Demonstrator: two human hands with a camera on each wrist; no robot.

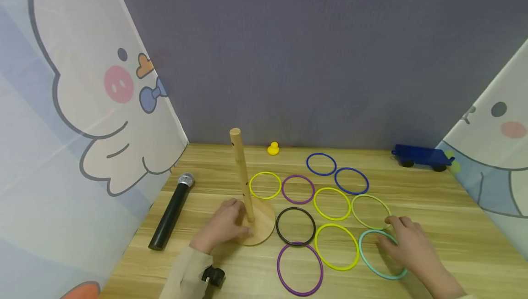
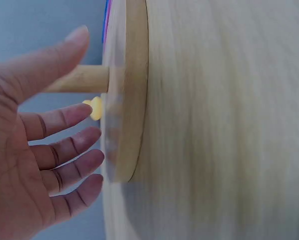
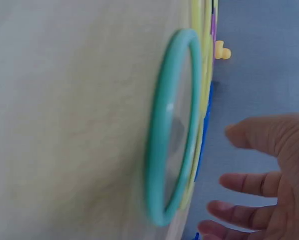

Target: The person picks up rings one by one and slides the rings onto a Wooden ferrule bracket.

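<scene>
A wooden peg stand (image 1: 240, 166) with a round base (image 1: 262, 228) rises from the table. My left hand (image 1: 224, 225) is over the left part of that base, and in the left wrist view its fingers (image 2: 69, 150) are spread, holding nothing. My right hand (image 1: 410, 244) hovers above a turquoise ring (image 1: 381, 275). In the right wrist view its fingers (image 3: 244, 212) are apart from the ring. Just beyond that hand lies a pale yellow-green ring (image 1: 359, 218). Nearer the middle lie yellow rings (image 1: 336, 269), a black ring (image 1: 277, 228) and purple rings (image 1: 278, 271).
Two blue rings (image 1: 307, 166) lie farther back. At the back edge are a yellow toy duck (image 1: 273, 149) and a dark blue toy wagon (image 1: 420, 156). A black microphone (image 1: 169, 218) lies on the left. A grey panel (image 1: 288, 60) stands behind the table.
</scene>
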